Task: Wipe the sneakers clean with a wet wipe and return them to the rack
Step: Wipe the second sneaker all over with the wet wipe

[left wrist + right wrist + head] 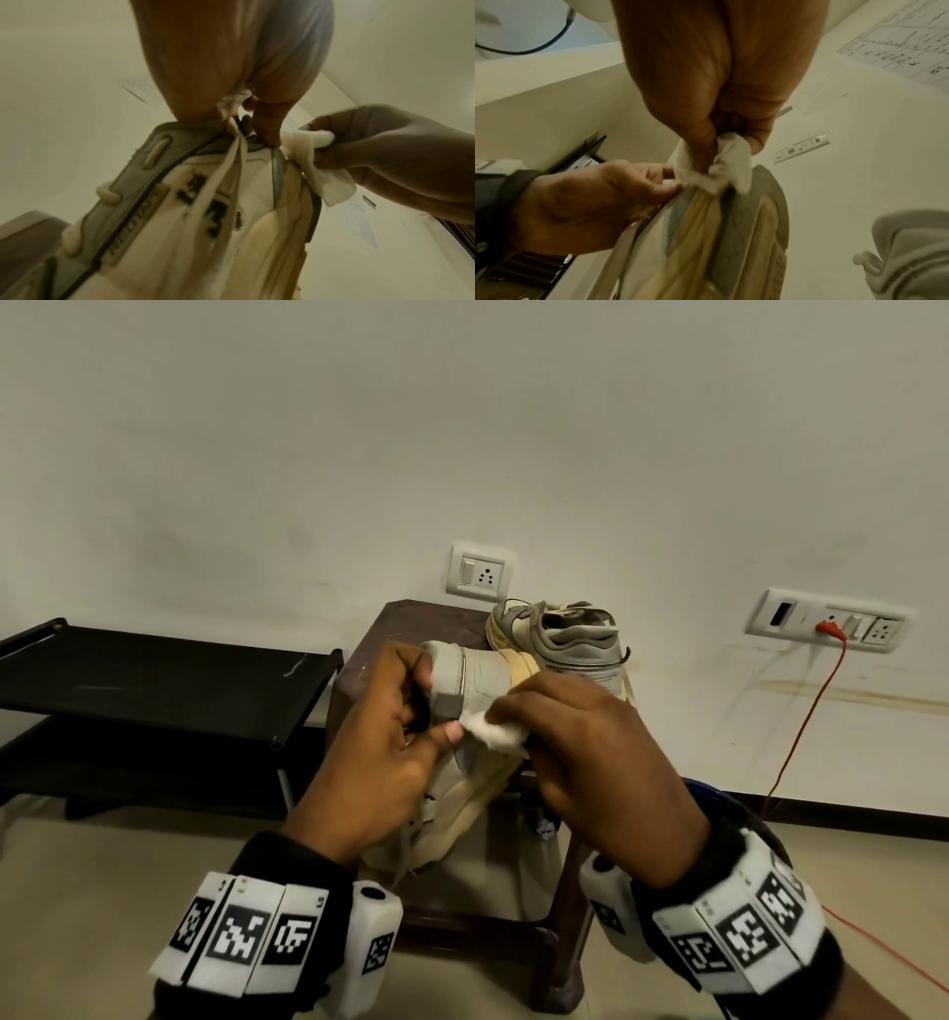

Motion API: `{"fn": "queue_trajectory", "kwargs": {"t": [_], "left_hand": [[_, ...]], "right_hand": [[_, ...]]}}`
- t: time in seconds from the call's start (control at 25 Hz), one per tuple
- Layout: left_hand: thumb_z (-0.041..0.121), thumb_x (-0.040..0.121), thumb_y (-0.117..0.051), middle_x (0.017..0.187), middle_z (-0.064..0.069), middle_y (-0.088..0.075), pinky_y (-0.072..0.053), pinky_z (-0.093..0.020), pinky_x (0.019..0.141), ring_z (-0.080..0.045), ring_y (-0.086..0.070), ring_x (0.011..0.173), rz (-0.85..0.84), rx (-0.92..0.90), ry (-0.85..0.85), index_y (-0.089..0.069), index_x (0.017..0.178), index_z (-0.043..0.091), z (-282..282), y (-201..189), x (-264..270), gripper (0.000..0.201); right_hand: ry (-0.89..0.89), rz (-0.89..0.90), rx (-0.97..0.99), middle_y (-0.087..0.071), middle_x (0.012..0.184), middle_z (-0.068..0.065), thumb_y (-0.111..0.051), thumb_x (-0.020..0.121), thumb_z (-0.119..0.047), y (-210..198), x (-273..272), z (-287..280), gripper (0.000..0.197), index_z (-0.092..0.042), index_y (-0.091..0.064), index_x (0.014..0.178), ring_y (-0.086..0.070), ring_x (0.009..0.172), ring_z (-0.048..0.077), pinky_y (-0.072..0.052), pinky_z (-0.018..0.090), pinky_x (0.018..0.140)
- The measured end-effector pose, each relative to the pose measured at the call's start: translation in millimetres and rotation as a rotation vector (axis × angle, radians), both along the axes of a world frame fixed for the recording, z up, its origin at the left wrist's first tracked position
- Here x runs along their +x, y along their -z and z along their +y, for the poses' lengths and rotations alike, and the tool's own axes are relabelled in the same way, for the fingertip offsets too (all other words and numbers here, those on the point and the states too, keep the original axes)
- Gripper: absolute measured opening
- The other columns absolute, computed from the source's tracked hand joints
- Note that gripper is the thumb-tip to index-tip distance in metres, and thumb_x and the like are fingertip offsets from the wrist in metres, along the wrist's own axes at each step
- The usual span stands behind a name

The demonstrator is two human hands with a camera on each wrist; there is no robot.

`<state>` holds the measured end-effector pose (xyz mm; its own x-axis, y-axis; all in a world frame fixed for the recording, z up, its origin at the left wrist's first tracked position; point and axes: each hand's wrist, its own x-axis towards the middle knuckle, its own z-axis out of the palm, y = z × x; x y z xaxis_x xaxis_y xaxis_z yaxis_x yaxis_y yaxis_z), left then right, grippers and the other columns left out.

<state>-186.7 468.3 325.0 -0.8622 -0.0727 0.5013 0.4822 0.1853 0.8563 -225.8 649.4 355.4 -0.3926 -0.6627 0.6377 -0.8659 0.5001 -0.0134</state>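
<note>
Your left hand (380, 752) grips sneaker (477, 680) by heel, your right hand (590, 752) pinches wipe (493, 731) against it; second sneaker (565, 634) beyond fingers on stool (411, 618); wiping underway, rack (154, 670) return pending

- In the head view, the toe end of the held sneaker (477, 690) is being covered by the left hand (375, 762) and its wristband.
- Most of the wet wipe (495, 734) is being concealed beneath the fingers of the right hand (601, 778).
- Lettering on the sneaker's side, below the left fingers, is being blurred beyond reading in the left wrist view.
- The second sneaker (911, 257) is being cut off by the right wrist picture's edge.
</note>
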Motion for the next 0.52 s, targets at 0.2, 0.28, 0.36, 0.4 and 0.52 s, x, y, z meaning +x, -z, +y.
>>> {"fn": "queue_trajectory", "kwargs": {"t": [0.2,0.28,0.36,0.4,0.52], "left_hand": [[-0.011,0.083,-0.06,0.081,0.011,-0.058,-0.053,-0.018,0.072,-0.002,-0.063,0.083,-0.02,-0.004,0.047,-0.04,0.09,0.02,4.2,6.7,-10.3,0.037],[-0.008,0.083,-0.062,0.069,0.016,-0.052,-0.047,-0.012,0.065,0.003,-0.054,0.068,-0.019,-0.069,-0.001,-0.04,0.086,0.014,6.7,9.2,-15.0,0.032],[-0.004,0.084,-0.063,0.064,0.018,-0.047,-0.043,-0.012,0.06,0.002,-0.045,0.06,-0.016,-0.105,-0.078,-0.04,0.084,0.015,5.1,14.2,-22.7,0.03],[-0.002,0.085,-0.063,0.063,0.018,-0.047,-0.042,-0.013,0.06,0.002,-0.043,0.059,-0.013,-0.103,-0.109,-0.041,0.084,0.015,3.9,16.5,-26.8,0.028],[0.002,0.087,-0.063,0.07,0.015,-0.051,-0.047,-0.024,0.065,-0.004,-0.05,0.066,-0.019,-0.056,-0.171,-0.043,0.087,0.018,2.4,22.6,-36.8,0.025]], "right_hand": [[0.177,-0.101,-0.285,-0.069,0.099,0.003,-0.064,0.083,-0.015,-0.8,-38.5,-0.1,0.022,-0.013,-0.07,0.104,-0.062,0.089,0.016,-0.054,0.036,0.079],[0.17,-0.116,-0.311,-0.069,0.097,0.002,-0.061,0.084,-0.017,7.3,-46.8,0.4,0.021,-0.013,-0.07,0.103,-0.062,0.088,0.016,-0.053,0.035,0.078],[0.122,-0.096,-0.283,-0.067,0.097,0.003,-0.056,0.083,-0.02,18.9,-45.2,-0.4,0.024,-0.012,-0.069,0.1,-0.061,0.088,0.017,-0.053,0.032,0.077],[0.109,-0.087,-0.257,-0.067,0.097,0.004,-0.053,0.082,-0.022,24.3,-43.3,-1.3,0.026,-0.011,-0.069,0.1,-0.061,0.088,0.018,-0.054,0.033,0.076],[0.096,-0.069,-0.199,-0.065,0.096,0.008,-0.056,0.083,-0.017,40.6,-43.9,-4.7,0.023,-0.009,-0.068,0.101,-0.061,0.085,0.023,-0.055,0.04,0.071]]}}
